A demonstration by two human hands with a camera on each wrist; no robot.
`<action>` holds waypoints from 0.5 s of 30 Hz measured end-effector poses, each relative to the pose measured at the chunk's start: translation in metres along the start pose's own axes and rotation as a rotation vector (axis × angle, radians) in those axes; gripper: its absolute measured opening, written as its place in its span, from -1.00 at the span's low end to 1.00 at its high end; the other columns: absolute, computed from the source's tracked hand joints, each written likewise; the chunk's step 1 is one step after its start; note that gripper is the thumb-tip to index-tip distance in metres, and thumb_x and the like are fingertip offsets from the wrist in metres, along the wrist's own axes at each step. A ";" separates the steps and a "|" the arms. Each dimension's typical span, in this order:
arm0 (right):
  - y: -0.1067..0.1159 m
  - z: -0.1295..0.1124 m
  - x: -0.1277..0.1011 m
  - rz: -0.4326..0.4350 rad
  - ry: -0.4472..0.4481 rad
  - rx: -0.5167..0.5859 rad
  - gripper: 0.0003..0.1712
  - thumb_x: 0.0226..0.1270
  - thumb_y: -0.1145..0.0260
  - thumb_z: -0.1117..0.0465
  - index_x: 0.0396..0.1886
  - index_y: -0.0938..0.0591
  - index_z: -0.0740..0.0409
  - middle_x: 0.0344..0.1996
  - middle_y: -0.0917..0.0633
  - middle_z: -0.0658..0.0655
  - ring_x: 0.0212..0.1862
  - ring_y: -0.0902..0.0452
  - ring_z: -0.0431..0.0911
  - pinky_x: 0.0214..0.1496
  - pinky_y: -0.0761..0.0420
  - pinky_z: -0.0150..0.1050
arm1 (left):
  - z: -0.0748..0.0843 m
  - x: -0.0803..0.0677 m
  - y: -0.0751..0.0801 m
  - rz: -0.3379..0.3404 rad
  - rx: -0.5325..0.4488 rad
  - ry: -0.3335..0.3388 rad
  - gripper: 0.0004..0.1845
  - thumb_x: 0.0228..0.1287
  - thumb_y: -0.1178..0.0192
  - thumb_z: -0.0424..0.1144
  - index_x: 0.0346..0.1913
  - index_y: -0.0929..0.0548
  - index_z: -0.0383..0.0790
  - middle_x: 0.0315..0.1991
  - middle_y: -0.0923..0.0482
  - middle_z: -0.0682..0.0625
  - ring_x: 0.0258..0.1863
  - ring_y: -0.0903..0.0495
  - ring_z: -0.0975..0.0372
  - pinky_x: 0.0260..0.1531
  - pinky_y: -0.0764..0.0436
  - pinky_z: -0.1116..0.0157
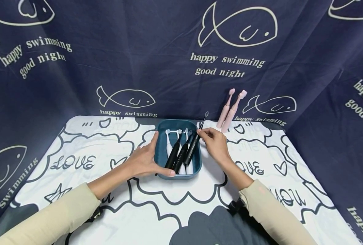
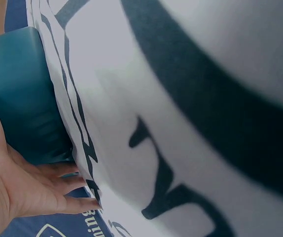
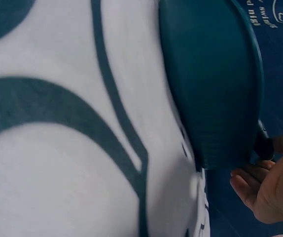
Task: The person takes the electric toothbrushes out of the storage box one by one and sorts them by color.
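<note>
A teal bin (image 1: 162, 153) holds several electric toothbrushes, white ones partly hidden under black ones (image 1: 173, 154). My left hand (image 1: 143, 160) lies against the bin's left side, index finger along the wall and thumb (image 1: 168, 173) at the front rim. Its fingers are stretched out, as the left wrist view shows along the bin's outer wall (image 2: 25, 94). With thumb and fingertips, my right hand (image 1: 215, 143) pinches a black electric toothbrush (image 1: 193, 149) near its neck, at the bin's right rim. That toothbrush slants, head up to the right, its handle's lower end inside the bin.
Two pink electric toothbrushes (image 1: 230, 110) stand upright behind and right of the bin. A white cloth (image 1: 108, 153) with black drawings covers the table. Dark blue fish-print curtains (image 1: 169, 51) hang behind and at both sides.
</note>
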State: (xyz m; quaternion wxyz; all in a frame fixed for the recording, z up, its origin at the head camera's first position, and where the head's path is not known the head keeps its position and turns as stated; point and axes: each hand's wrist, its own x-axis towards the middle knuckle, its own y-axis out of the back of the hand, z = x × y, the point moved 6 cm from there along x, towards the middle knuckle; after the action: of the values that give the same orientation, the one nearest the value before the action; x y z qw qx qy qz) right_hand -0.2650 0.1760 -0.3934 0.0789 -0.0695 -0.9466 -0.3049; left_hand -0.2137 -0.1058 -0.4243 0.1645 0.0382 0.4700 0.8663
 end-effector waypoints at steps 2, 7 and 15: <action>0.004 -0.001 0.001 0.003 -0.011 0.029 -0.55 0.65 -0.42 -0.15 0.03 -0.90 0.13 -0.15 -0.94 0.22 -0.12 -0.85 -0.01 -0.02 -0.61 -0.29 | 0.000 0.000 0.000 -0.001 0.000 0.001 0.88 -0.26 -0.54 0.78 0.89 0.41 -0.02 0.61 -0.49 -0.41 0.30 -0.75 -0.19 0.35 -0.70 -0.22; 0.009 -0.001 0.004 -0.022 -0.069 0.200 -0.57 0.68 -0.44 -0.03 0.09 -0.85 0.29 -0.15 -0.95 0.21 -0.11 -0.95 0.03 0.03 -0.83 -0.30 | 0.000 0.000 0.000 -0.007 0.004 0.005 0.88 -0.26 -0.54 0.79 0.89 0.41 -0.01 0.54 -0.58 -0.40 0.14 -0.78 -0.09 0.30 -0.72 -0.19; 0.006 -0.002 0.007 -0.109 -0.139 0.501 -0.60 0.73 -0.37 0.26 0.21 -0.70 0.60 -0.29 -0.86 -0.06 -0.33 -0.83 -0.36 -0.05 -0.84 -0.41 | -0.001 0.000 -0.001 -0.004 0.007 -0.001 0.88 -0.25 -0.54 0.79 0.89 0.41 -0.01 0.35 -0.71 -0.36 0.00 -0.78 -0.02 0.25 -0.74 -0.17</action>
State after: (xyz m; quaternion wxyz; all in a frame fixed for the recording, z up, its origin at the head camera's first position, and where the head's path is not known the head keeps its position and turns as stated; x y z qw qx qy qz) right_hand -0.2707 0.1801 -0.3869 0.0122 -0.0175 -0.9980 -0.0591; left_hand -0.2137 -0.1063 -0.4256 0.1662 0.0384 0.4730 0.8644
